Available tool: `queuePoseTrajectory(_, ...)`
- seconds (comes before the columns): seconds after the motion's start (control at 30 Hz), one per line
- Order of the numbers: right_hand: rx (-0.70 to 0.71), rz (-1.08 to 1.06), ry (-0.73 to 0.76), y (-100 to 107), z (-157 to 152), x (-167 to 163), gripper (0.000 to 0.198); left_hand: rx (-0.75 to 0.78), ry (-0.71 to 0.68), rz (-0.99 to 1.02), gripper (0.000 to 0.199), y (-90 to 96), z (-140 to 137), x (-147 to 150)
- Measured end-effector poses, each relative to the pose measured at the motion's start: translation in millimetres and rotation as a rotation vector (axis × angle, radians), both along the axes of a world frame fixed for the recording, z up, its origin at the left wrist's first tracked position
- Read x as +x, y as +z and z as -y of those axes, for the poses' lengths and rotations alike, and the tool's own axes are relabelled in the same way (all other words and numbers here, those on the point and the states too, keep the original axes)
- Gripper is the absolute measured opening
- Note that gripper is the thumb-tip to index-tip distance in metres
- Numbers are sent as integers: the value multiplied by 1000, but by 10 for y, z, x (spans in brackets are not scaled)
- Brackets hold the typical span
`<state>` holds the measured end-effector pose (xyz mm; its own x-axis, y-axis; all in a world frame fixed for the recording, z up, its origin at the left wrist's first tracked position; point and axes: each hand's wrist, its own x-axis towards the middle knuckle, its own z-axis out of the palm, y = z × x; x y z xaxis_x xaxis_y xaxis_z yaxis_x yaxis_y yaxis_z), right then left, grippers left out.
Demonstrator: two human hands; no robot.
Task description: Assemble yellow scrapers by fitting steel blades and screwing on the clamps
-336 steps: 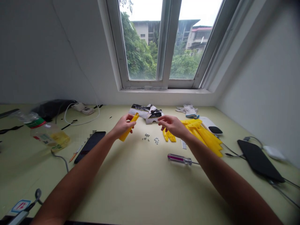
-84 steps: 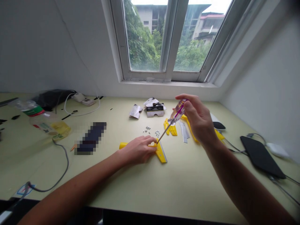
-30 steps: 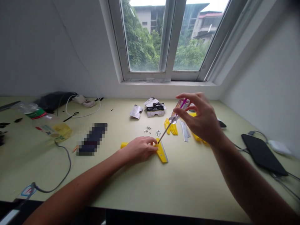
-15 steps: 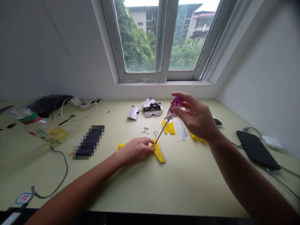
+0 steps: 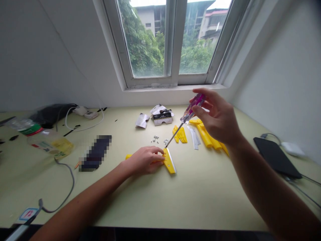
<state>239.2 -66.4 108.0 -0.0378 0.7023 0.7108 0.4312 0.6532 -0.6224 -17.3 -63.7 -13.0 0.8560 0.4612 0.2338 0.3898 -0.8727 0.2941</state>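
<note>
My left hand lies on the table, closed round a yellow scraper. The scraper's wide head, with a metal blade strip along its right edge, sticks out past my fingertips; its handle is mostly hidden under the palm. A screw head shows near the lower end of that head. My right hand is closed on a screwdriver with a clear and purple handle, tilted down to the left. Its tip is at the far end of the scraper head; whether it touches I cannot tell.
Beyond the scraper lie small screws and a pile of nuts. Further right are yellow plates, metal blades and yellow handles. Torn packaging, a bottle and a phone stand around.
My right hand has moved up and to the right with the screwdriver, which leans lower now. Its tip has shifted from the scraper head's face toward its far end. My left hand stays nearly still.
</note>
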Motion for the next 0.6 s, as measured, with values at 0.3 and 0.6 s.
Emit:
queuePoseTrajectory(0.3,34,-8,18,76,49,17,40,-185,283,208,35,158,-133,122)
queuePoseTrajectory(0.6,88,-75,8,82,11,72,40,-226,322,101,15,160,-432,145)
